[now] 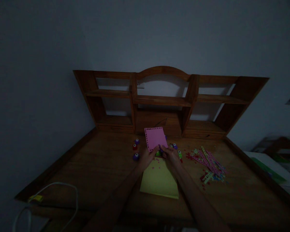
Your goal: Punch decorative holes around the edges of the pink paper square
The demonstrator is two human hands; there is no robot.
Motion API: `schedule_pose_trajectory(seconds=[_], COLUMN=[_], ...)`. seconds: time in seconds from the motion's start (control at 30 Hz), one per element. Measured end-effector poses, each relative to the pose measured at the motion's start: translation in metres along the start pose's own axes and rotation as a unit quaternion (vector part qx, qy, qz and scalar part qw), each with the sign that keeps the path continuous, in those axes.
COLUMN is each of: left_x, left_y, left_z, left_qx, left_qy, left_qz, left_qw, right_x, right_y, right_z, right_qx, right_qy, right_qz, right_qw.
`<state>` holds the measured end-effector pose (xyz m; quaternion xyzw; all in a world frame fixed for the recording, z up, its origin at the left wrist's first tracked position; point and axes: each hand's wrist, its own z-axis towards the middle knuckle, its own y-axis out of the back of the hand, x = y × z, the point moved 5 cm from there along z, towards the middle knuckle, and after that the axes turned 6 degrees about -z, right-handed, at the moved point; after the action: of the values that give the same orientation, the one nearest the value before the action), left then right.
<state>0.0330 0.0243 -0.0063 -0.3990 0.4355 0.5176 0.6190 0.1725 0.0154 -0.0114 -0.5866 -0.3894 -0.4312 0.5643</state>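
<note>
A square pink sheet of paper, with small punched holes along its top, left and part of its bottom edge, is held up over the desk. My left hand is closed on its lower edge. At the lower right corner my right hand is closed around a small purple craft punch, mostly hidden by the fingers. Something green shows between the hands. Beneath them lies a yellow sheet of paper with a few pink punched bits on it.
Other small punches stand left, a red one and a purple one, and right, a green one. Further right lies a pile of punched paper strips with coloured bits. A wooden shelf backs the desk; a white cable lies left.
</note>
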Motion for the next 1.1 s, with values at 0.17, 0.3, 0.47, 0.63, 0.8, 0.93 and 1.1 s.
schedule_pose_trajectory(seconds=[0.17,0.3,0.47,0.63,0.8,0.93,1.1], left_x=[-0.002,-0.007,-0.007,-0.01,-0.01,-0.009,-0.012], left_y=[0.003,0.008,0.017,0.021,0.023,0.022,0.021], left_z=[0.0,0.002,0.003,0.002,0.001,0.001,0.001], left_qx=[-0.01,-0.058,-0.13,-0.14,-0.151,-0.152,-0.15], left_qy=[-0.002,-0.024,-0.017,-0.004,0.005,0.012,-0.003], left_qz=[0.01,0.002,-0.036,-0.048,-0.044,-0.031,-0.018], left_qw=[1.0,0.998,0.991,0.989,0.988,0.988,0.988], right_x=[0.002,0.005,0.007,0.005,0.001,-0.004,-0.016], right_y=[-0.003,-0.009,-0.014,-0.012,-0.009,-0.011,-0.008], right_z=[-0.002,-0.006,-0.008,-0.008,-0.005,-0.005,-0.002], right_qx=[-0.007,0.001,0.018,0.027,-0.007,0.005,0.058], right_qy=[0.004,-0.004,-0.02,-0.02,-0.056,-0.12,-0.163], right_qz=[-0.033,-0.049,-0.038,-0.041,0.003,0.033,0.1], right_qw=[0.999,0.999,0.999,0.999,0.998,0.992,0.98])
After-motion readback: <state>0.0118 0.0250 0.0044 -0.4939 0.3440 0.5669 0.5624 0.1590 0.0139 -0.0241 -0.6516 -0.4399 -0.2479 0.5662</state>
